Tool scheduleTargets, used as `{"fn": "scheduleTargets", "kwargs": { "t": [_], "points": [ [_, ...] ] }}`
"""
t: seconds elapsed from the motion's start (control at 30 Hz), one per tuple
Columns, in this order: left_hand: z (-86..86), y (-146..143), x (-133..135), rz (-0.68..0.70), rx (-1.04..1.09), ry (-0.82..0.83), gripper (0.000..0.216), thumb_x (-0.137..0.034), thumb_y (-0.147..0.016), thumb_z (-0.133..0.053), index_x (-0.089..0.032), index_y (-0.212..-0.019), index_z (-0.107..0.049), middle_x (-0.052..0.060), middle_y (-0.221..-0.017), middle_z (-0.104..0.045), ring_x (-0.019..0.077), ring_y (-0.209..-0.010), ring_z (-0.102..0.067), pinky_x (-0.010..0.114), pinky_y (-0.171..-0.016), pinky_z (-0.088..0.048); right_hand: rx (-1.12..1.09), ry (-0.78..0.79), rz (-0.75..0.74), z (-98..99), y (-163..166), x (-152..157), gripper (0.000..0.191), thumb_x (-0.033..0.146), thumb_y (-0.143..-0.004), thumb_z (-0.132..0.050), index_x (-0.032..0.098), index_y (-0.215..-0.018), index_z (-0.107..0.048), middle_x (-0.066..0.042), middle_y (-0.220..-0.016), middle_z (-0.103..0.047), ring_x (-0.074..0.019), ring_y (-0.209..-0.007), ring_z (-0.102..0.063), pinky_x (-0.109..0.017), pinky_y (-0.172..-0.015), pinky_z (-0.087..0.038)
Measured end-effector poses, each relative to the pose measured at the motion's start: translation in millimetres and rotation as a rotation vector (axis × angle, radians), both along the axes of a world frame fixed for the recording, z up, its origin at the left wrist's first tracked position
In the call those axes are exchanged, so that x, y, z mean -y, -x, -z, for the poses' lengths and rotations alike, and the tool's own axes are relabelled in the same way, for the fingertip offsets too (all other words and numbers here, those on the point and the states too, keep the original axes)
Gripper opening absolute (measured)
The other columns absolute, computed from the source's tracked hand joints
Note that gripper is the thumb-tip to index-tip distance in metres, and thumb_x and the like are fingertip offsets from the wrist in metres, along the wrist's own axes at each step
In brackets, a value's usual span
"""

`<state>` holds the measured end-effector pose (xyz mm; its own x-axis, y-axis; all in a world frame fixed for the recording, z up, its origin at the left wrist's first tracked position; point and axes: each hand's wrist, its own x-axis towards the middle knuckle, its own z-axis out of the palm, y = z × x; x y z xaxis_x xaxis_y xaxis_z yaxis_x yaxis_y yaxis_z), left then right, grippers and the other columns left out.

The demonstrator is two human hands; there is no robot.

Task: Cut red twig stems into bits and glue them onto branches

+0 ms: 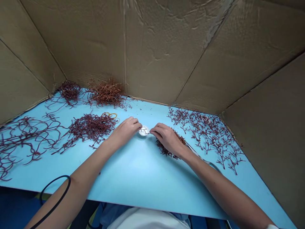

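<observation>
Thin dark-red twig (144,130) over small round white dish (143,132): left hand (126,129) pinches it from nine o'clock, right hand (167,137) from three; a light, steady grip seems best.

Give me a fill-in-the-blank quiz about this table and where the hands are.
1. The left hand and right hand meet at a small ____ dish.
2. The table top is light ____.
3. The walls around it are made of ____.
4. The twigs laid out singly lie on the person's ____ side.
Missing words: white; blue; cardboard; right.
</observation>
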<state>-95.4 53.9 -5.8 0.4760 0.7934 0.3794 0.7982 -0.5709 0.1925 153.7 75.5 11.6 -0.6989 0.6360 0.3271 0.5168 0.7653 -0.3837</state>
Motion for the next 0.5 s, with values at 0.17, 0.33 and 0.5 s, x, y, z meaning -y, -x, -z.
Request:
{"fn": "scheduleTargets", "kwargs": {
  "t": [0.17,0.33,0.5],
  "points": [
    [-1.8,0.7,0.2,-0.007,0.01,-0.009,0.016,-0.015,-0.103,-0.061,-0.015,-0.101,-0.077,0.011,-0.095,-0.073,0.0273,-0.094,-0.062,0.037,-0.081,-0.051,-0.032,-0.005,-0.009,-2.5,-0.2,-1.6,0.024,0.029,-0.108,-0.056,0.019,-0.108,-0.078,-0.009,-0.098,-0.073,-0.0224,-0.089,-0.069,-0.037,-0.08,-0.056],
    [-3.7,5.3,0.2,-0.016,0.078,-0.024,0.017,-0.017,-0.104,-0.059,-0.016,-0.103,-0.077,0.011,-0.096,-0.073,0.0274,-0.095,-0.063,0.038,-0.083,-0.052,-0.108,-0.012,0.009,-1.6,-0.9,-5.8,0.022,0.03,-0.108,-0.058,0.02,-0.105,-0.077,-0.008,-0.097,-0.074,-0.0207,-0.087,-0.07,-0.036,-0.079,-0.056],
    [-4.9,4.8,3.0,0.073,0.178,-0.056,0.018,-0.02,-0.103,-0.06,-0.017,-0.103,-0.078,0.011,-0.096,-0.076,0.0261,-0.094,-0.066,0.037,-0.082,-0.053,-0.28,-0.008,0.056,-10.3,-3.9,-6.9,0.018,0.027,-0.105,-0.063,0.022,-0.098,-0.078,-0.006,-0.092,-0.075,-0.0188,-0.083,-0.07,-0.034,-0.077,-0.056]
  ]
}}
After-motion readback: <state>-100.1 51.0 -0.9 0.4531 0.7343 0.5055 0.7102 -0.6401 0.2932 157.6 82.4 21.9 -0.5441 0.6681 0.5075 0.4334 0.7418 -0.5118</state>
